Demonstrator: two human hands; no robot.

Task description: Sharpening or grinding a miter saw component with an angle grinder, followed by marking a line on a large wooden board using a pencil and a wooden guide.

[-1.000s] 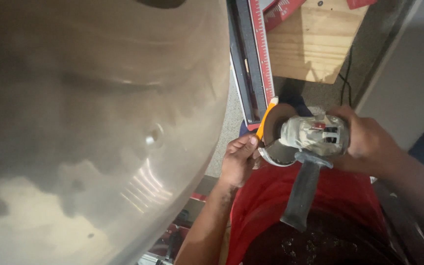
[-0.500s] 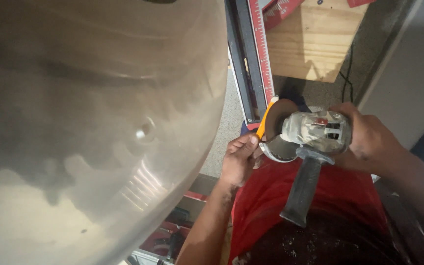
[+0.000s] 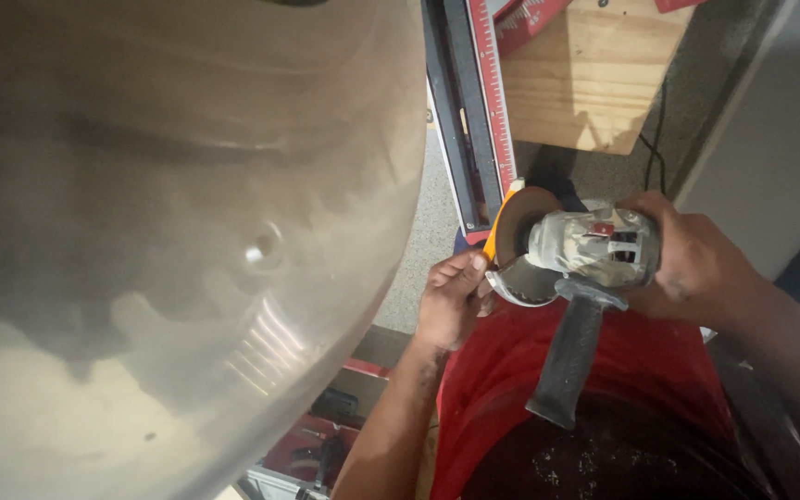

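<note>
An angle grinder (image 3: 594, 248) is gripped at chest height — its body enclosed by the right hand (image 3: 687, 259), its disc (image 3: 520, 236) pinched by the left hand (image 3: 451, 296). Beyond, a curved metal tank (image 3: 168, 213) and a wooden board (image 3: 594, 74) are seen.

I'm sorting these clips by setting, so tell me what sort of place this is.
Probably a metal workshop: a grinder in the hands, a big metal tank alongside, and a red level by a wood board.

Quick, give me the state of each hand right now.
Left hand: closed, pinching an orange tool at the grinder's disc.
Right hand: closed, gripping the angle grinder.
</note>
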